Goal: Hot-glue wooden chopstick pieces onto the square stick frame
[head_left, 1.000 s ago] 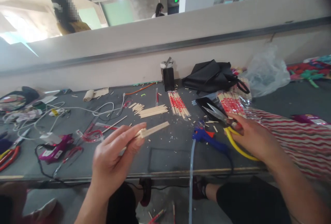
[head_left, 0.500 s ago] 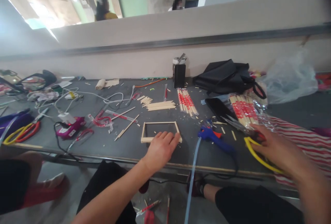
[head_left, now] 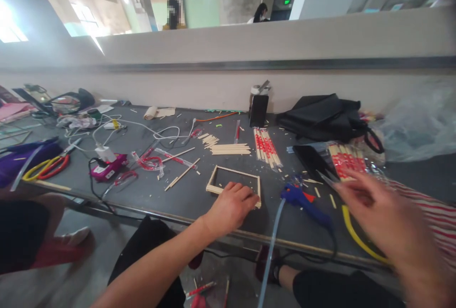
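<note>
My left hand (head_left: 233, 206) rests at the near right side of a small rectangular frame of wooden sticks (head_left: 233, 170), fingers curled over its edge. The frame lies on the dark table, its near right part hidden by the hand. My right hand (head_left: 374, 203), blurred, is over yellow-handled scissors (head_left: 358, 239), whose blades point left towards a black phone (head_left: 311, 161). Whether its fingers grip the scissors cannot be made out. Between the hands lies a blue glue gun (head_left: 302, 201) with a clear glue stick (head_left: 270, 251) sticking out of it.
Loose sticks (head_left: 231, 149) and wrapped chopsticks (head_left: 266, 149) lie behind the frame. Further right are a black bag (head_left: 320, 116) and a striped cloth (head_left: 423, 199). To the left are a purple power strip (head_left: 107, 168), white cables (head_left: 167, 133) and another pair of scissors (head_left: 53, 168).
The view has shifted, so the table appears further right and lower. The frame has turned slightly under my left hand. My right hand has changed its pose over the scissors.
</note>
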Action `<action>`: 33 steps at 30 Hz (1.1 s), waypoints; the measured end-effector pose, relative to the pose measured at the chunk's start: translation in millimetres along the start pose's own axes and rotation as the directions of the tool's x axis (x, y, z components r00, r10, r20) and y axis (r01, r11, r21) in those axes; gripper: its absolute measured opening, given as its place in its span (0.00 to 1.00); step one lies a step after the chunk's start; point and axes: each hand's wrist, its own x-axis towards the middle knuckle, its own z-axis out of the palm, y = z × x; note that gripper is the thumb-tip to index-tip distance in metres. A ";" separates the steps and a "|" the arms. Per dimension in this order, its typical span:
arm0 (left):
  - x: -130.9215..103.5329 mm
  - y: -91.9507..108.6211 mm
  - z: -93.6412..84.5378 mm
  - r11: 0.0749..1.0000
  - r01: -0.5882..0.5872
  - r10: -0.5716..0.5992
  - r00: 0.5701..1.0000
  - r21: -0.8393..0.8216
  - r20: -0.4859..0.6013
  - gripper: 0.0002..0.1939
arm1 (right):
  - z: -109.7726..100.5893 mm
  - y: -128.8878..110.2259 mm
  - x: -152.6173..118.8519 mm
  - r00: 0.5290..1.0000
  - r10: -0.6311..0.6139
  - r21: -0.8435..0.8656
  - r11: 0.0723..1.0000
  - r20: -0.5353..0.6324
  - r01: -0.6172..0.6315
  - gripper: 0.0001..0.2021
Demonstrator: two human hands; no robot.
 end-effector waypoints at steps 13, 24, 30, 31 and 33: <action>-12.8 -53.3 -24.5 0.983 -0.055 0.057 0.998 -0.175 0.003 0.15 | 64.7 -101.5 3.8 0.767 -0.488 0.191 0.872 0.416 0.452 0.23; -34.8 -58.5 -18.0 0.789 0.417 -0.482 0.875 -0.451 -0.036 0.11 | 52.1 -115.0 -16.0 0.728 -0.449 0.188 0.890 0.518 0.416 0.11; -32.9 -54.8 -19.2 0.770 0.425 -0.500 0.866 -0.477 -0.035 0.07 | 51.6 -114.9 -21.1 0.711 -0.495 0.177 0.862 0.500 0.475 0.11; -32.7 -54.5 -20.6 0.778 0.396 -0.477 0.878 -0.487 -0.048 0.07 | 52.4 -112.7 -20.9 0.719 -0.502 0.164 0.857 0.481 0.488 0.11; -32.4 -53.8 -23.7 0.809 0.316 -0.409 0.908 -0.496 -0.089 0.08 | 52.9 -107.2 -20.1 0.730 -0.516 0.183 0.852 0.449 0.490 0.11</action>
